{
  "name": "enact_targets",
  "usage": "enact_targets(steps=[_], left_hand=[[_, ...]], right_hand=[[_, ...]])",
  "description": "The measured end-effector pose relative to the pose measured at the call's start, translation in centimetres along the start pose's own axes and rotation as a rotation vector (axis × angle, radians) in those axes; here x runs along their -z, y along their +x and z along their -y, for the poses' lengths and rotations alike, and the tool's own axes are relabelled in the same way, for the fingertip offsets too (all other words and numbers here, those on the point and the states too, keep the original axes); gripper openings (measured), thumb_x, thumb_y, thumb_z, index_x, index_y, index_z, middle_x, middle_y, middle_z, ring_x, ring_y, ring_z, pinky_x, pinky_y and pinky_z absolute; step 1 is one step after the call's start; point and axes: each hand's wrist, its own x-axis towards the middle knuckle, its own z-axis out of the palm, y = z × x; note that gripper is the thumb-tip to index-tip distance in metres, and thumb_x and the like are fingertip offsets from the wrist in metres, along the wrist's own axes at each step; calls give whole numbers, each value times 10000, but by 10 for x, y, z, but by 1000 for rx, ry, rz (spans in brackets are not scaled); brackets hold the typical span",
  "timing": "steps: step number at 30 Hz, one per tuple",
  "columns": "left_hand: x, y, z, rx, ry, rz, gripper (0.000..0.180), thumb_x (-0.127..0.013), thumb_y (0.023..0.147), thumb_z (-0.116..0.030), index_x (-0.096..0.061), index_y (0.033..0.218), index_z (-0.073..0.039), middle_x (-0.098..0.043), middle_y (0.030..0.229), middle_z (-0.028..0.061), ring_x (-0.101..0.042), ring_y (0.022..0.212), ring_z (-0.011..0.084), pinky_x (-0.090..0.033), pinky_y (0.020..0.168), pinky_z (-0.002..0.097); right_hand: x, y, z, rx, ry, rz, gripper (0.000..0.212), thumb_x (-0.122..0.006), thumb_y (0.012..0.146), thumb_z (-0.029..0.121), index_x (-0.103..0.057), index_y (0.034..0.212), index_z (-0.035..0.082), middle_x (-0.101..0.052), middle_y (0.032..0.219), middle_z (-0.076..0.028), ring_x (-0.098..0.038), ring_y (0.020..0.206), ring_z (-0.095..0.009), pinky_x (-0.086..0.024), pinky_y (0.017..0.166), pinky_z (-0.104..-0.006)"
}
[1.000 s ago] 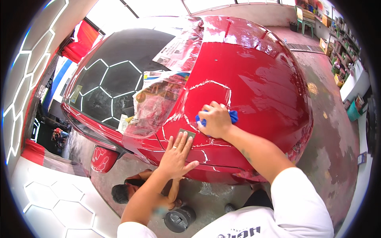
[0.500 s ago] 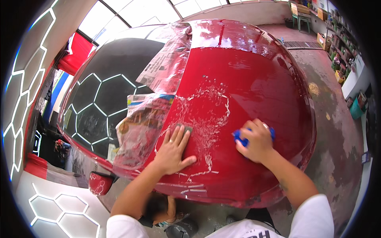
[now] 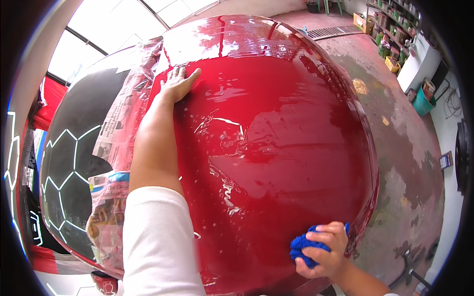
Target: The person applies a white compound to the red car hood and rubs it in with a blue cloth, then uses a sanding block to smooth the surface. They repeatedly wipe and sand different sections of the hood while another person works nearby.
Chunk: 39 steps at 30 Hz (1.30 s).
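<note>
A glossy red car panel [image 3: 276,187] fills the middle, wet and streaked with whitish suds [image 3: 227,192]. My left arm reaches far across it, and my left hand [image 3: 180,85] lies flat near the panel's far left part, fingers stretched out. Whatever may be under those fingers is hidden. At the lower right my right hand [image 3: 326,249] grips a bunched blue cloth [image 3: 306,246] just over the red surface; whether the cloth touches it I cannot tell. Newspaper sheets [image 3: 106,197] under clear film run along the panel's left side, beside my left arm.
Dark car glass [image 3: 69,148] reflects hexagonal lights on the left, with a red side mirror [image 3: 104,282] below. Right of the car runs a stained floor [image 3: 390,172]. Shelves of cans [image 3: 395,24], a teal bucket [image 3: 425,98] and a floor grate [image 3: 333,32] lie beyond.
My left hand has slid far forward; the grey pad seen under its fingers earlier no longer shows. My right hand with the blue cloth sits lower in view. The view has shifted.
</note>
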Motion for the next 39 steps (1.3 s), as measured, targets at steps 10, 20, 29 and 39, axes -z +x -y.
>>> enact_targets(steps=[10,20,29,39], left_hand=[[-3,-425,52,-402,91,46,1067,-495,1104,-724,-206,1795,35,-169,1871,312,-97,1765,430,-54,1419,582],[10,-698,129,-358,20,161,1121,-528,1048,-788,-284,1788,16,-204,1863,320,-136,1758,454,-34,1395,640],[14,-376,73,-266,110,81,1064,-402,1108,-779,-250,1790,23,-215,1877,265,-121,1769,394,-84,1412,619],[4,19,8,100,-102,2,1174,-315,1042,-923,-151,1832,-70,-124,1919,163,-79,1779,328,-61,1426,597]], right_hand=[[-5,12,11,56,9,-113,249,-868,690,212,-697,855,139,-729,1125,-99,-687,1037,-363,-544,872,-515],[-4,16,26,2,-42,-104,202,-870,748,187,-724,868,117,-752,1118,-88,-678,1069,-342,-545,904,-497],[-10,12,13,44,32,-87,254,-863,675,236,-701,858,165,-725,1121,-88,-681,1026,-367,-541,870,-524],[-2,0,-1,39,58,3,327,-888,699,392,-706,920,235,-737,1193,-29,-678,1077,-332,-546,849,-495]])
